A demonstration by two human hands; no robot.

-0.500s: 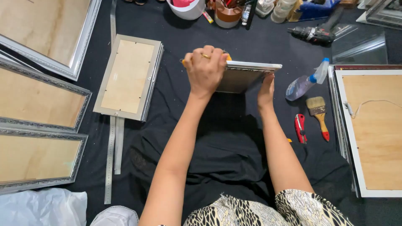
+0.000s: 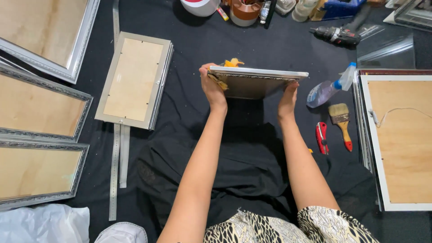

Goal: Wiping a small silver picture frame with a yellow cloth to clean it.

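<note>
since half a second ago the left hand (image 2: 213, 86) has slid off the top of the small frame (image 2: 256, 82) to its left end, where it now grips the edge with a yellow cloth (image 2: 230, 63) bunched behind the fingers. the right hand (image 2: 288, 96) stays under the right end, fingers pressed up against the lower side, propping rather than closing round it. the frame is lifted off the black cloth (image 2: 252, 40) and tipped so its thin white edge faces up; its long axis runs left to right, nearly level, the right end a touch lower.

open room lies straight ahead of the frame and below it over the lap. to the left a backed frame (image 2: 132, 81) lies face down, well apart, with a steel ruler (image 2: 114, 175) along its lower side. to the right a spray bottle (image 2: 328, 90) sits just beside the frame's right end, then a paintbrush (image 2: 341, 122) and red cutter (image 2: 322, 137), and a large white frame (image 2: 398, 139) closes that side.
</note>
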